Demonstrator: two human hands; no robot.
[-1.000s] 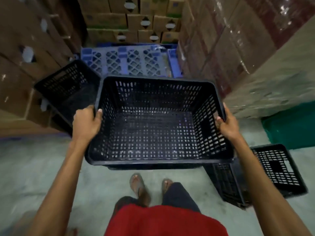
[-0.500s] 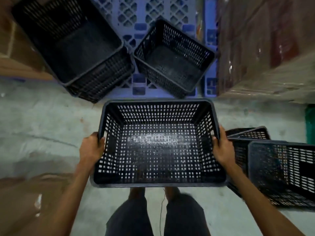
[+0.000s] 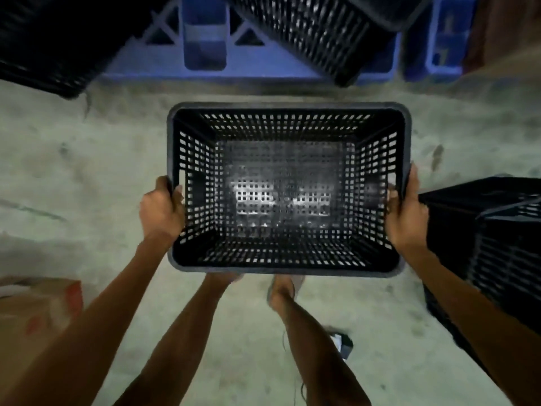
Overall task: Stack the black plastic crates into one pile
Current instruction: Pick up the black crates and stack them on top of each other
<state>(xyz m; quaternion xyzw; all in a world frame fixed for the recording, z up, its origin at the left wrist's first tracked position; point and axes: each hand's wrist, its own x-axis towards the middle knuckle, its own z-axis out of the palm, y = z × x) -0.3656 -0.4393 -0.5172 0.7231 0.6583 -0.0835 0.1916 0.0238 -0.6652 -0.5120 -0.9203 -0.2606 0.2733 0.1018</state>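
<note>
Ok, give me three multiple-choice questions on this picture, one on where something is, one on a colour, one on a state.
1. Where do the hands hold the black crate?
A. its short sides
B. its near and far long rims
C. underneath

2. What colour is the pallet at the top?
A. red
B. blue
C. green

3. The held crate is:
A. full of boxes
B. upside down
C. empty

Answers:
1 A, left hand and right hand each grip a short side.
2 B, its plastic shows blue.
3 C, the bare mesh bottom shows.

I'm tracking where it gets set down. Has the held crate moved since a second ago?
Yes. The held crate has come down and back from the blue pallet; it is over bare floor.
</note>
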